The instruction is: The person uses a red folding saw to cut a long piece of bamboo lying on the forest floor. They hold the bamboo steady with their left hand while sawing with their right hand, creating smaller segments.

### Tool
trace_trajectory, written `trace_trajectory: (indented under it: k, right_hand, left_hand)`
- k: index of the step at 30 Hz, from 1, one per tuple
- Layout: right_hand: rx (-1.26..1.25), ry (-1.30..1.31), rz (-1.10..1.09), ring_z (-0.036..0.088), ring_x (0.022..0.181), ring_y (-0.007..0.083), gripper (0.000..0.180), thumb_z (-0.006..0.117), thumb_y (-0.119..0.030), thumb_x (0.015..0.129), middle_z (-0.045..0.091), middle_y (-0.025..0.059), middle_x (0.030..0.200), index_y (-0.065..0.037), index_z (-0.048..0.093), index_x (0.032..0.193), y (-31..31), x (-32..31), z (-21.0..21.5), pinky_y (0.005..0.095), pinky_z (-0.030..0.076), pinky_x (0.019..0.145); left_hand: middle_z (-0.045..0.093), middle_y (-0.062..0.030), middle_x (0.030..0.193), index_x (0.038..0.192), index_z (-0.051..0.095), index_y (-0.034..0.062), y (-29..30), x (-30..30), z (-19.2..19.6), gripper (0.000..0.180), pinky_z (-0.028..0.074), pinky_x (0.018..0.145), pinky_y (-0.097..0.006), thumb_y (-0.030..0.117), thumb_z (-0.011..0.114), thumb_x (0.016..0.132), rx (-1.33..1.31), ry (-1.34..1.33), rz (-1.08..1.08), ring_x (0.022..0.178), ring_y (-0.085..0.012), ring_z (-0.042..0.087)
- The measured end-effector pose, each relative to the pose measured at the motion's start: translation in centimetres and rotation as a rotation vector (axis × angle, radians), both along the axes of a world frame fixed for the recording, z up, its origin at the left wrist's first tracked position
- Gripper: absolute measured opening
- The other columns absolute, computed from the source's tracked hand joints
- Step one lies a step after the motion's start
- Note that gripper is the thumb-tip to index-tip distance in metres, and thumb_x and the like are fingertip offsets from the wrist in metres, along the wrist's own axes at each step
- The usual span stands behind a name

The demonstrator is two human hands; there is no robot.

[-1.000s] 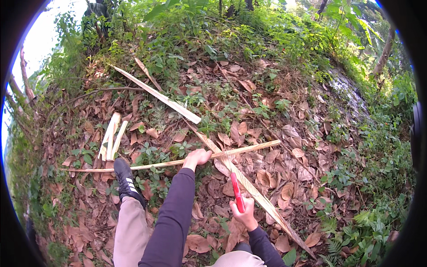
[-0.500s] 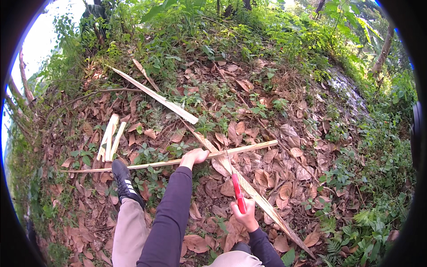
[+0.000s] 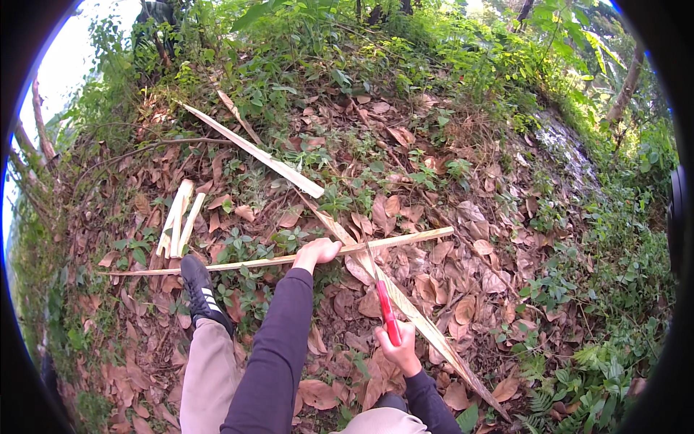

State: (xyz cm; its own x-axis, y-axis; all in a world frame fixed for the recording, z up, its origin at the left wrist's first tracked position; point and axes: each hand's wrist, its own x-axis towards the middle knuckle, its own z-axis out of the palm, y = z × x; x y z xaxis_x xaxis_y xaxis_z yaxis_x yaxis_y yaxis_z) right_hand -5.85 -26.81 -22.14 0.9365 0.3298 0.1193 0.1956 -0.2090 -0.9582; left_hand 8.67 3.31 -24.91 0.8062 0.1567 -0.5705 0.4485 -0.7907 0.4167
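My left hand (image 3: 316, 253) is closed around a long, thin wooden strip (image 3: 408, 239) that runs from left to right. In my right hand (image 3: 400, 349) is a red-handled hand saw (image 3: 387, 312), its narrow blade reaching up to the strip, to the right of my left hand. The strip crosses over a wider split board (image 3: 426, 329) that slants down to the lower right. My left shoe (image 3: 203, 291), black with white stripes, is at the strip's left part; whether it presses on the wood I cannot tell.
Several short pale wood pieces (image 3: 177, 220) lie beyond my shoe. Farther off, a long pale split plank (image 3: 264, 155) lies slantwise. Dry brown leaves (image 3: 470, 217) and low green plants cover the ground, with denser bushes (image 3: 434, 50) behind. A thin bent branch (image 3: 155, 147) arches at the left.
The view has shifted very slightly. Both hands keep their holds, and the saw stays at about the same spot on the strip.
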Motion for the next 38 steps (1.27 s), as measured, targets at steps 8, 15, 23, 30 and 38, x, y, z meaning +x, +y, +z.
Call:
trace_trajectory:
  k: [8,15,23,30,38]
  right_hand:
    - [0.005,0.049,-0.059,0.042,0.04,0.0117,0.029,0.068,-0.011,0.079,0.042,0.0021,0.047,-0.006,0.047,0.058,1.6,0.5,1.7,0.0319,0.033,0.043]
    - [-0.042,-0.044,-0.015,0.043,0.042,0.0091,0.028,0.068,-0.009,0.078,0.046,-0.0001,0.047,-0.006,0.05,0.058,1.3,0.6,2.2,0.0306,0.035,0.043]
    - [0.015,0.088,-0.011,0.042,0.043,0.0069,0.028,0.069,-0.008,0.081,0.047,-0.0022,0.049,-0.006,0.051,0.059,0.8,1.0,1.7,0.0284,0.032,0.043]
    - [0.019,0.027,0.006,0.04,0.043,0.0075,0.028,0.07,-0.007,0.081,0.045,-0.0001,0.049,-0.005,0.05,0.06,0.7,0.2,1.3,0.0287,0.031,0.044]
    - [-0.002,0.142,0.037,0.06,0.052,0.0093,0.022,0.068,-0.011,0.086,0.063,0.0,0.056,-0.005,0.063,0.065,-1.2,-0.3,-1.4,0.0245,0.047,0.052]
  left_hand:
    - [0.067,-0.0199,0.093,0.091,0.069,0.0013,-1.8,-2.7,-1.2,0.044,0.047,0.082,-0.05,0.04,0.049,0.095,0.311,-0.552,-0.045,0.092,-0.0363,0.064]
    - [0.061,-0.0115,0.089,0.099,0.065,0.0083,-4.2,-5.2,-2.4,0.039,0.047,0.082,-0.044,0.041,0.067,0.078,0.582,-0.87,-0.139,0.088,-0.029,0.061]
    - [0.071,-0.012,0.071,0.074,0.072,0.01,-3.3,-3.5,-3.4,0.017,0.057,0.062,-0.041,0.026,0.069,0.076,0.586,-0.623,-0.131,0.068,-0.0292,0.073]
    - [0.069,-0.0121,0.065,0.068,0.067,0.0097,-3.4,-3.1,-5.4,0.01,0.056,0.057,-0.042,0.018,0.067,0.075,0.612,-0.747,-0.08,0.06,-0.0302,0.071]
    - [0.072,-0.013,0.072,0.076,0.072,0.0098,-3.1,-3.2,-5.3,0.019,0.058,0.065,-0.041,0.028,0.073,0.071,0.635,-0.567,-0.139,0.07,-0.0314,0.073]
